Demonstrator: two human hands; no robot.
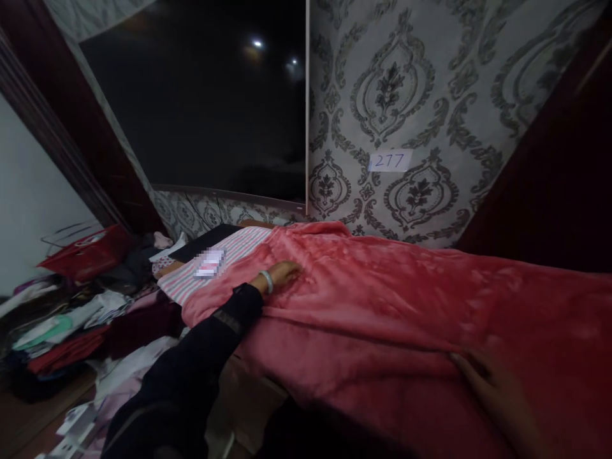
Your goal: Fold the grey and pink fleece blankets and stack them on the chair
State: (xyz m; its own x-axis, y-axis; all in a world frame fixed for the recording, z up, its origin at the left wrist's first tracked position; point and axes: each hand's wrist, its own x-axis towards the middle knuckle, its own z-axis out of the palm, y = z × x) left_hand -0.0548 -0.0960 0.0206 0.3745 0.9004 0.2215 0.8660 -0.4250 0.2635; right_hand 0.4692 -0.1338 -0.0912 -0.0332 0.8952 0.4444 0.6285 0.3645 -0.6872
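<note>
The left hand (282, 274) lies flat and open on the far pink blanket (382, 299) to hold it smooth, while the right hand (497, 389) presses its near edge, open too.

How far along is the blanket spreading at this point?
Done: the pink blanket already covers most of the bed. In hand: the left hand lies flat on it near the far end, and the right hand presses its near edge. Left: folds and wrinkles remain across the middle, and the striped sheet with a small box on it is uncovered.
</note>
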